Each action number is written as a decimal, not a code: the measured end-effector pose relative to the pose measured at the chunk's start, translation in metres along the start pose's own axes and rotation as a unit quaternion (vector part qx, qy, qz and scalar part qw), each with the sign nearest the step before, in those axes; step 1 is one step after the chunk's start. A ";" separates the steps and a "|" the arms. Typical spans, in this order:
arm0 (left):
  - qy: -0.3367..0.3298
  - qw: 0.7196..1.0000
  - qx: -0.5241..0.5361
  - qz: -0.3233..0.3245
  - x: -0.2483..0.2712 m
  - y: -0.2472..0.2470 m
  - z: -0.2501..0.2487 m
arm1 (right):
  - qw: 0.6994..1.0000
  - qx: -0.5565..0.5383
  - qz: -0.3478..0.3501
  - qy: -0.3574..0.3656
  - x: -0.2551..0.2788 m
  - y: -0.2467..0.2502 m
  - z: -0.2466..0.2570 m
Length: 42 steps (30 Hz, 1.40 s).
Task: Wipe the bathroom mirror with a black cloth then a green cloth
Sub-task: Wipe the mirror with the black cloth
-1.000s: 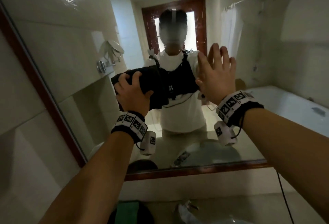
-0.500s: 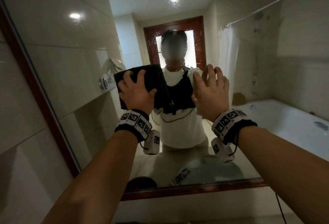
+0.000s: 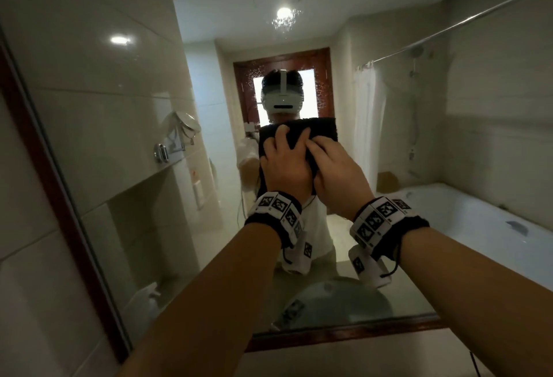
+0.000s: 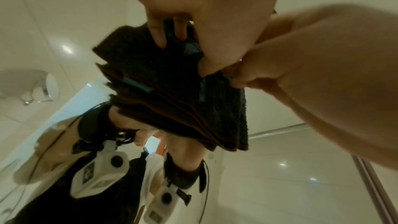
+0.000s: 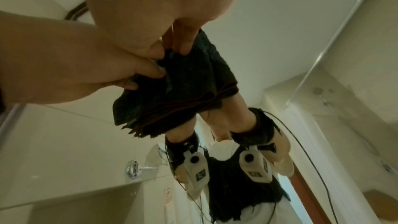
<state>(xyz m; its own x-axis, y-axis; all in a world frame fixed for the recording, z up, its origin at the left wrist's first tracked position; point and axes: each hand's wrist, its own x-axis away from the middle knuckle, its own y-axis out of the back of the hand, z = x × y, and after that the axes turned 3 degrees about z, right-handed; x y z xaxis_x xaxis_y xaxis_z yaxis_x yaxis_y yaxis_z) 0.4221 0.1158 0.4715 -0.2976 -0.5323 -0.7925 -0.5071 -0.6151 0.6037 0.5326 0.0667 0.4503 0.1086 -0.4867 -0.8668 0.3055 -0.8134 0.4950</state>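
Observation:
A folded black cloth [image 3: 324,131] lies flat against the bathroom mirror [image 3: 134,137], at its middle and over my reflection. My left hand [image 3: 282,141] grips the cloth's left part, fingers spread on it and the thumb [image 4: 206,67] curled at its lower edge. My right hand [image 3: 318,150] sits right beside it and pinches the same lower edge [image 4: 235,81]. In the right wrist view the cloth [image 5: 189,83] hangs in several folded layers below the right fingers [image 5: 183,45], with the left hand [image 5: 148,72] at its side. The green cloth is out of view.
A dark wooden frame [image 3: 344,336] borders the mirror below and at the left [image 3: 59,197]; a tiled wall [image 3: 24,272] lies left of it. Reflected in the glass are a washbasin [image 3: 338,302], a bathtub [image 3: 478,227], a shower curtain [image 3: 366,125] and a wall-mounted round mirror [image 3: 187,125].
My left hand has carried the black cloth rightward and up to the mirror's middle. My right hand has left the bare glass and taken hold of the cloth. The head view has tilted up.

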 end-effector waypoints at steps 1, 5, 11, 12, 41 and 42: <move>-0.014 1.000 0.010 -0.004 0.001 0.003 0.006 | 1.000 -0.021 0.015 -0.015 -0.002 -0.005 0.001; -0.082 0.988 0.123 -0.052 0.006 0.017 0.036 | 0.999 0.035 0.028 -0.030 -0.006 -0.028 0.004; 0.017 0.994 0.068 -0.087 0.007 0.053 0.110 | 0.977 0.191 0.032 -0.084 -0.015 -0.050 0.027; 0.050 0.994 0.045 -0.090 0.007 0.060 0.126 | 0.975 0.202 0.023 -0.087 -0.019 -0.051 0.030; 0.166 0.984 -0.012 -0.068 -0.004 0.095 0.253 | 0.960 0.277 0.033 0.016 -0.176 -0.079 0.127; 0.175 0.982 -0.022 -0.064 -0.006 0.096 0.249 | 0.964 0.266 0.022 -0.007 -0.174 -0.068 0.113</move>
<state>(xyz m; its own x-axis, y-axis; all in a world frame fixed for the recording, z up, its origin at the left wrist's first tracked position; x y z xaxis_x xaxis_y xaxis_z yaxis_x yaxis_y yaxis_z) 0.1739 0.2049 0.5121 0.0661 -0.6118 -0.7882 -0.4853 -0.7100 0.5104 0.3855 0.1711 0.5744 0.0965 -0.5261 -0.8449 -0.2281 -0.8380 0.4957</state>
